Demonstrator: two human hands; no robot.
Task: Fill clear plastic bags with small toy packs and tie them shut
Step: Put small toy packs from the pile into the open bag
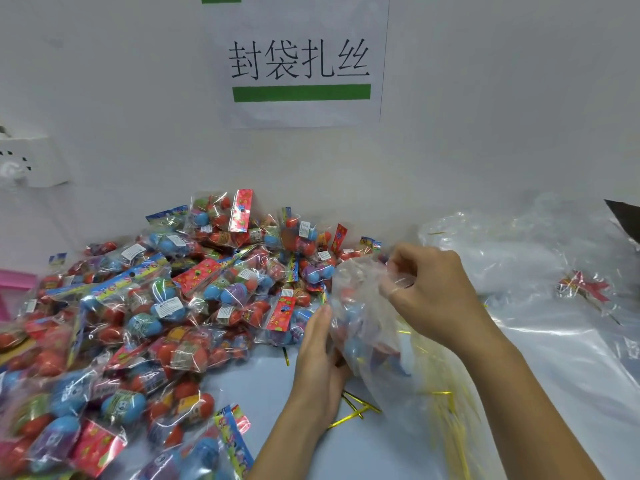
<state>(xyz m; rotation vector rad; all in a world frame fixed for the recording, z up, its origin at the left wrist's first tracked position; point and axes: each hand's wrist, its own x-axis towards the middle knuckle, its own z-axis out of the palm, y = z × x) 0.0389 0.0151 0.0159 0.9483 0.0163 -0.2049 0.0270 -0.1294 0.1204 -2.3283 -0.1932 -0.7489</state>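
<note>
The step in hand looks like the gathering of a filled bag's mouth before tying. The clear bag (367,327), blurred and already holding several toy packs, sits near the middle of the worktop (398,455), at about 3 o'clock from the big heap of toy packs (166,313). The right hand (429,292) reaches in from 5 o'clock with fingers curled, its grip bunching the bag's top. The left hand (320,368), coming from 6 o'clock, lies with straight fingers flat against the bag's side, steadying it. The next move probably calls for a gold twist tie (353,408), lying just below the bag, to be wound round the neck.
</note>
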